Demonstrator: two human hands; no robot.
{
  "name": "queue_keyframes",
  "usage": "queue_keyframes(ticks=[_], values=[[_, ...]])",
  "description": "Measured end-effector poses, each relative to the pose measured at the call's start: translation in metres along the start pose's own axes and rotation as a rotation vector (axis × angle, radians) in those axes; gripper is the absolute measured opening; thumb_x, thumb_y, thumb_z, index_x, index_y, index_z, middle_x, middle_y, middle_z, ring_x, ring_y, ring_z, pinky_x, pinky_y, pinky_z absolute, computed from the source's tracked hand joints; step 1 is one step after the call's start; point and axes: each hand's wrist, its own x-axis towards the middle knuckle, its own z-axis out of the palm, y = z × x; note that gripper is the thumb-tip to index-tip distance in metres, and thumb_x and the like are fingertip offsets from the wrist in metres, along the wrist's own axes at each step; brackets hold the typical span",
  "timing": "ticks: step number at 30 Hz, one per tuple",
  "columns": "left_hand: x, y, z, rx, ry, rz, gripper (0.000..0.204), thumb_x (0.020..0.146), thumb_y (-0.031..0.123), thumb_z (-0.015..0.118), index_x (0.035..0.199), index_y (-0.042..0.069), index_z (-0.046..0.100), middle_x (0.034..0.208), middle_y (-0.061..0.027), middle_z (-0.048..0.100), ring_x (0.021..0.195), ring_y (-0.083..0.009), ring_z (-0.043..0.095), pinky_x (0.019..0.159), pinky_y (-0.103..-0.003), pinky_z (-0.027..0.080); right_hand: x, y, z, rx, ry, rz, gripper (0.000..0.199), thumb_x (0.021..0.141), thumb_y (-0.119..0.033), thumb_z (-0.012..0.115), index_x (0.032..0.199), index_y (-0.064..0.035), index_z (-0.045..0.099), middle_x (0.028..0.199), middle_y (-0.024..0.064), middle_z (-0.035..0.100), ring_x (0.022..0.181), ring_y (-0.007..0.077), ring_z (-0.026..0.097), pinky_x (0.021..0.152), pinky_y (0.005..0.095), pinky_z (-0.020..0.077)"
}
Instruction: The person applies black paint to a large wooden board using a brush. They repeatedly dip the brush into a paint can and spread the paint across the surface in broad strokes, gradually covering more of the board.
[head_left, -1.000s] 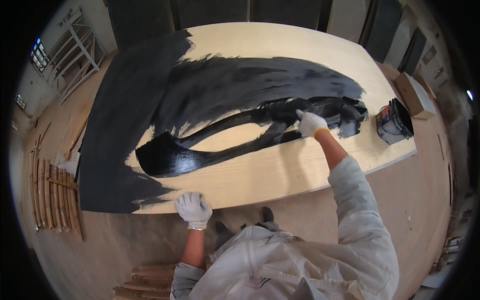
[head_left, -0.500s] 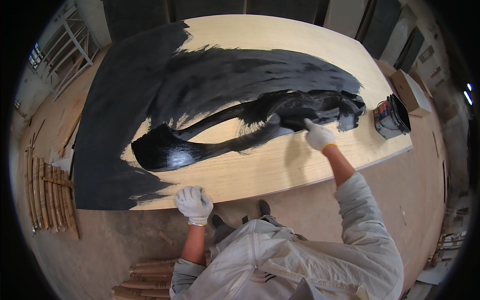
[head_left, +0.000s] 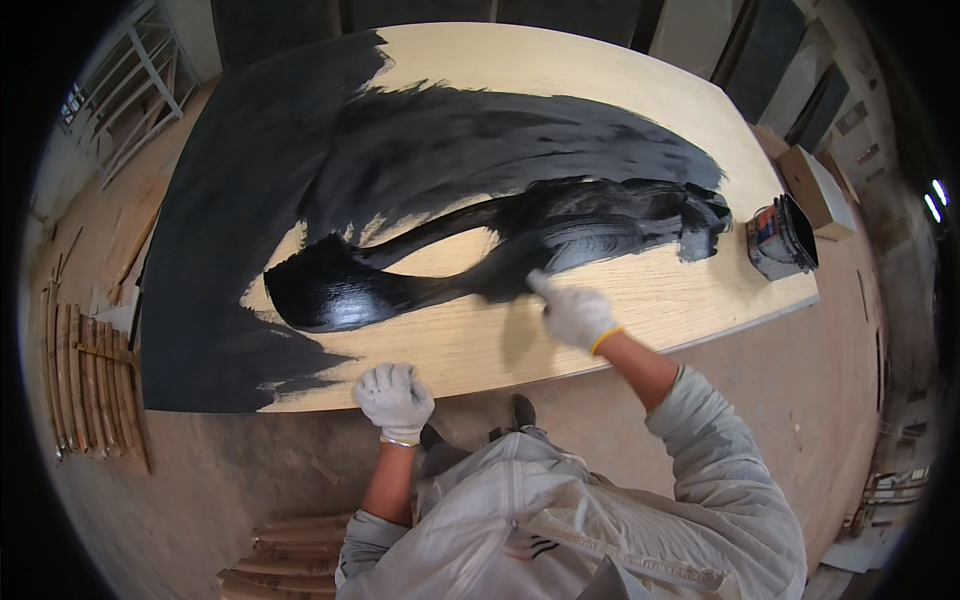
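Note:
A large pale wood-grain panel (head_left: 440,370) lies flat in front of me, partly covered in black paint (head_left: 350,290). The paint is glossy at the left of the wet band and matt farther off. My right hand (head_left: 578,318), in a white knit glove, is closed on a dark paint brush (head_left: 508,284) with its index finger stretched along it. The brush's head is blurred and merges with the wet paint. My left hand (head_left: 393,400), gloved likewise, is curled into a fist at the panel's near edge, with nothing visible in it.
A dark, open paint bucket (head_left: 782,240) stands on the panel's right end. Beyond that end is a cardboard box (head_left: 815,190). Wrapped long bundles (head_left: 95,385) lie at the left, others (head_left: 285,560) near my feet. Dark boards (head_left: 415,12) stand behind; a metal frame (head_left: 150,80) is far left.
My right hand has swept the brush left and toward me, spreading black paint over part of the bare strip. My left hand stays at the near edge.

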Motion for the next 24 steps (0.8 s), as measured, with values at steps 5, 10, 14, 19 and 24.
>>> queue_keyframes(ticks=[5, 10, 14, 19, 24], values=[[0.005, 0.001, 0.002, -0.025, 0.012, 0.011, 0.019, 0.071, 0.025, 0.067, 0.089, 0.021, 0.062, 0.084, -0.0037, 0.054, 0.080, -0.0298, 0.053, 0.077, -0.046, 0.041, 0.013, 0.045, -0.004, -0.086, 0.047, 0.038, 0.067, 0.101, -0.028, 0.057, 0.167, -0.0270, 0.044, 0.112, 0.0225, 0.079, 0.108, 0.0398, 0.076, 0.095, 0.0520, 0.0579], [0.007, 0.000, -0.002, -0.083, -0.031, 0.000, 0.019, 0.071, 0.023, 0.069, 0.088, 0.022, 0.064, 0.085, -0.0028, 0.057, 0.081, -0.0298, 0.055, 0.078, -0.047, 0.042, 0.057, -0.020, -0.020, -0.096, 0.128, 0.001, 0.059, 0.096, -0.020, 0.055, 0.155, -0.0170, 0.054, 0.107, 0.0214, 0.080, 0.102, 0.0421, 0.077, 0.088, 0.0529, 0.0592], [0.001, -0.007, -0.005, -0.080, -0.052, 0.014, 0.022, 0.070, 0.022, 0.071, 0.090, 0.022, 0.063, 0.084, -0.0031, 0.054, 0.080, -0.0296, 0.054, 0.074, -0.046, 0.041, 0.008, -0.016, -0.015, -0.200, -0.073, -0.074, 0.067, 0.101, -0.022, 0.052, 0.167, -0.0239, 0.043, 0.126, 0.0223, 0.077, 0.113, 0.0402, 0.075, 0.101, 0.0486, 0.0562], [0.005, -0.004, -0.002, -0.120, -0.049, 0.023, 0.023, 0.069, 0.023, 0.072, 0.090, 0.021, 0.062, 0.084, -0.0029, 0.054, 0.081, -0.0289, 0.055, 0.074, -0.046, 0.042, 0.048, -0.043, -0.047, -0.090, 0.099, 0.018, 0.058, 0.098, -0.022, 0.057, 0.155, -0.0134, 0.053, 0.121, 0.0251, 0.077, 0.114, 0.0414, 0.075, 0.094, 0.0525, 0.0579], [0.000, -0.012, -0.006, -0.109, -0.066, 0.039, 0.024, 0.068, 0.022, 0.072, 0.090, 0.020, 0.061, 0.085, -0.0024, 0.055, 0.082, -0.0279, 0.055, 0.074, -0.045, 0.041, 0.027, -0.082, -0.015, -0.153, -0.055, -0.121, 0.061, 0.098, -0.021, 0.052, 0.159, -0.0189, 0.051, 0.129, 0.0272, 0.074, 0.119, 0.0423, 0.073, 0.102, 0.0530, 0.0554]])
